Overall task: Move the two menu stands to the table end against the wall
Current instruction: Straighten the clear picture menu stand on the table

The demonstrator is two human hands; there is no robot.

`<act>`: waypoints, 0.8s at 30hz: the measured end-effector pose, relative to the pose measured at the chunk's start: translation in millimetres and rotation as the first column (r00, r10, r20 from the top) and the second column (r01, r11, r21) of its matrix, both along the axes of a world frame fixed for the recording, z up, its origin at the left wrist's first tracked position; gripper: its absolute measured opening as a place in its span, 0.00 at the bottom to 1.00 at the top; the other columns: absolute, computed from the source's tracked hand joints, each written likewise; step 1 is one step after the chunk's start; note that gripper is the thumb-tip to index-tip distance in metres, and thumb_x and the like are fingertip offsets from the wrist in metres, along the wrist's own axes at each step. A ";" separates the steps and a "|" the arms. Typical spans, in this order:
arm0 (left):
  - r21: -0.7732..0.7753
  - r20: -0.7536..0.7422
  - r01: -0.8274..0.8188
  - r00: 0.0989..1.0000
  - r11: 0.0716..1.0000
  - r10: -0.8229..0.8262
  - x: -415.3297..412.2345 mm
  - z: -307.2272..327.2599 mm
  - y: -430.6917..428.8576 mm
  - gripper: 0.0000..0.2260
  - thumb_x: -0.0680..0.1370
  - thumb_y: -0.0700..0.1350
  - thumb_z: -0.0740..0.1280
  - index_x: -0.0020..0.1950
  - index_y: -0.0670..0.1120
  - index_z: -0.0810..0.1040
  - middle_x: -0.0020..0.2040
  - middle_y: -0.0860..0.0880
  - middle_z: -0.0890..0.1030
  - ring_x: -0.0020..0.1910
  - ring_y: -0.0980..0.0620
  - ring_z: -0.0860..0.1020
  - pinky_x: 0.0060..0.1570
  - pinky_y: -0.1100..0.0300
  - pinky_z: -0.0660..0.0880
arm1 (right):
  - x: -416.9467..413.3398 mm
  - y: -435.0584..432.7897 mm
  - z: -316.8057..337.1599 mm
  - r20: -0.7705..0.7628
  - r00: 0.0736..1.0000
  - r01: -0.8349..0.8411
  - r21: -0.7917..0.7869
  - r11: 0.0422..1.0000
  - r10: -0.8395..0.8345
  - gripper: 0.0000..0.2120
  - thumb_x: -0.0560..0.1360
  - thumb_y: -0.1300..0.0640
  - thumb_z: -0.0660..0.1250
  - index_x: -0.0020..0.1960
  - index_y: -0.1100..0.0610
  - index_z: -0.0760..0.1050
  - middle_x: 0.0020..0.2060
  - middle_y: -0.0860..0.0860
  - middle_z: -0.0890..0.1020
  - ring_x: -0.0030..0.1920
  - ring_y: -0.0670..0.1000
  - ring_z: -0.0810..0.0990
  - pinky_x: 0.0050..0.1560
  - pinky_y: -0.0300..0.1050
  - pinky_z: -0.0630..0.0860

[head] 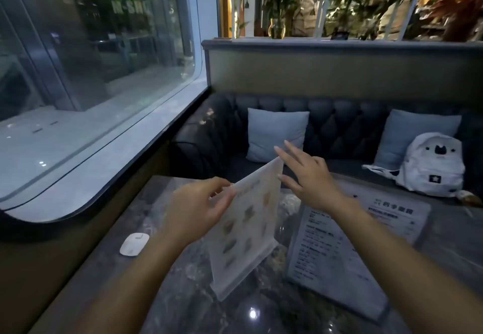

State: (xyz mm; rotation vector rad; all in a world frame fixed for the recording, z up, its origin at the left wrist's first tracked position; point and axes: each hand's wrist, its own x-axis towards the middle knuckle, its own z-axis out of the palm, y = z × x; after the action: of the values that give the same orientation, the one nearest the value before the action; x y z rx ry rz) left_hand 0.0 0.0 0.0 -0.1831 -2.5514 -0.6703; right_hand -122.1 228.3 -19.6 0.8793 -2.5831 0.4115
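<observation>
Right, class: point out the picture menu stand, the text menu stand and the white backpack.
picture menu stand [245, 231]: head view, middle of its printed face.
text menu stand [326, 255]: head view, its printed page.
white backpack [431, 166]: head view, front panel.

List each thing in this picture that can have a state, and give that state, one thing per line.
Picture menu stand: upright on the table, top edge pinched.
Text menu stand: on the table, untouched, right of the first.
Left hand: closed on the picture stand's top edge.
Right hand: open, fingers spread at the stand's top corner.
White backpack: upright on the sofa seat.
</observation>
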 end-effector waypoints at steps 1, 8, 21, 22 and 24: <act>-0.020 0.005 0.020 1.000 1.000 -0.020 -1.3 -3.7 -2.1 0.15 0.74 0.56 0.62 0.54 0.51 0.80 0.44 0.52 0.85 0.42 0.54 0.81 0.37 0.62 0.74 | -0.8 -1.3 -0.6 0.021 1.000 0.003 -0.010 1.000 -0.003 0.26 0.77 0.47 0.57 0.73 0.47 0.53 0.75 0.51 0.57 0.71 0.50 0.61 0.64 0.52 0.58; -0.069 0.000 0.024 1.000 0.997 -0.024 -3.8 -11.8 -8.2 0.12 0.77 0.49 0.62 0.59 0.51 0.78 0.49 0.51 0.85 0.47 0.49 0.82 0.42 0.52 0.76 | -6.6 -11.4 -1.9 0.085 0.996 -0.010 -0.086 0.996 0.017 0.22 0.76 0.53 0.62 0.67 0.57 0.64 0.68 0.57 0.68 0.66 0.57 0.68 0.61 0.55 0.64; -0.091 -0.021 -0.116 0.993 0.989 0.115 -13.8 -8.4 -30.5 0.08 0.75 0.49 0.65 0.50 0.47 0.79 0.46 0.49 0.84 0.46 0.46 0.80 0.40 0.53 0.73 | -4.0 -15.0 1.1 0.059 0.998 0.013 -0.242 0.970 0.001 0.12 0.73 0.56 0.67 0.51 0.62 0.71 0.49 0.58 0.74 0.42 0.49 0.69 0.41 0.46 0.66; -0.089 -0.003 -0.110 0.994 0.990 0.111 -14.2 -7.0 -33.0 0.07 0.75 0.48 0.66 0.50 0.47 0.79 0.47 0.49 0.84 0.46 0.46 0.80 0.39 0.54 0.71 | -2.5 -15.1 1.5 0.063 0.998 0.019 -0.251 0.968 -0.003 0.12 0.73 0.56 0.67 0.50 0.62 0.71 0.49 0.59 0.74 0.42 0.50 0.69 0.41 0.47 0.67; -0.107 0.032 -0.116 0.992 0.987 0.120 -14.3 -4.4 -38.6 0.06 0.75 0.46 0.66 0.50 0.48 0.78 0.47 0.48 0.83 0.47 0.45 0.79 0.39 0.55 0.69 | 0.3 -15.5 2.4 0.067 0.998 0.030 -0.267 0.963 -0.013 0.12 0.73 0.56 0.67 0.49 0.63 0.70 0.48 0.60 0.74 0.42 0.51 0.69 0.41 0.48 0.69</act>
State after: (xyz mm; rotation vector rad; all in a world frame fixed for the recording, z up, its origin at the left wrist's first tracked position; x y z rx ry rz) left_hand -14.3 -38.6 -4.4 -0.0547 -2.6127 -0.4996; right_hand -121.8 212.8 -17.3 0.7521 -2.5124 0.7742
